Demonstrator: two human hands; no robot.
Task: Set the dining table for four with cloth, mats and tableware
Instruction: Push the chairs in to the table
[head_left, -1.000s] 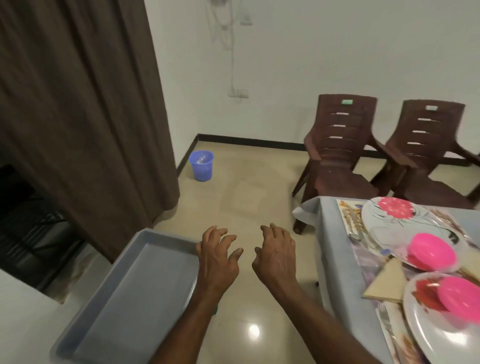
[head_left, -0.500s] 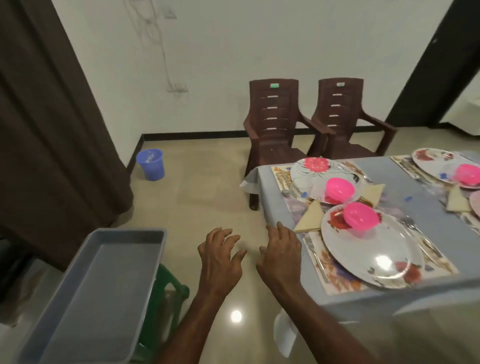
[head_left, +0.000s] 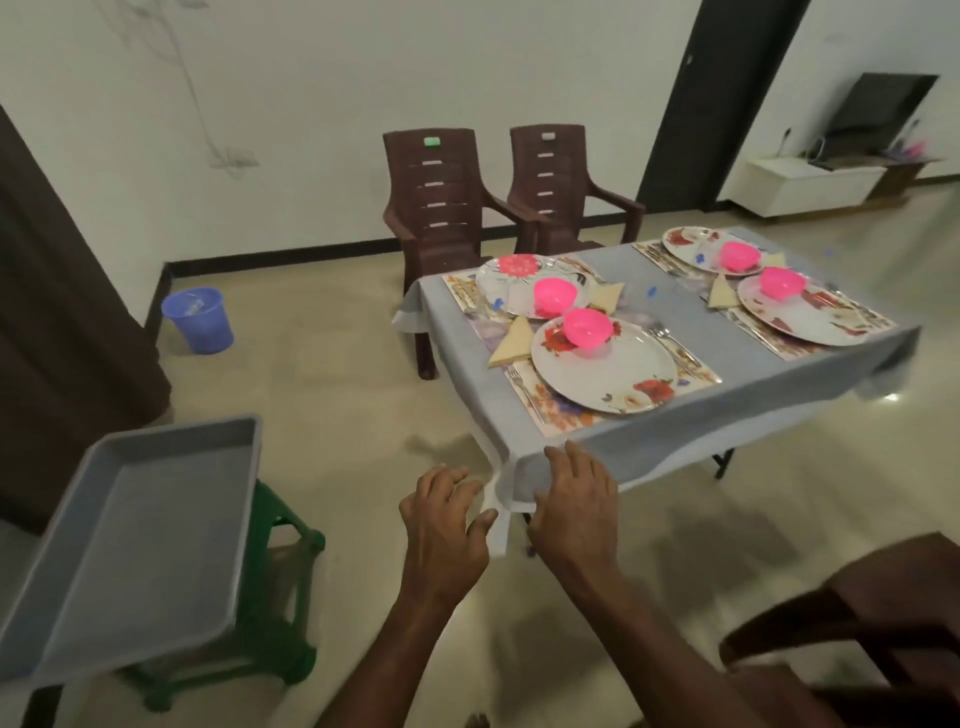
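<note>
The view has swung from the empty grey tray (head_left: 140, 540) at lower left to the laid desk (head_left: 649, 415) at centre right, both hands, left hand (head_left: 447, 525) and right hand (head_left: 576, 504), empty with fingers spread, suggesting only final checks remain

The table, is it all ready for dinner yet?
Nearly. The grey cloth is on, and four plates, like the nearest plate, sit on mats, each with a pink bowl. Both hands, left and right, are open at the cloth's hanging corner. Glasses can't be made out.
</note>
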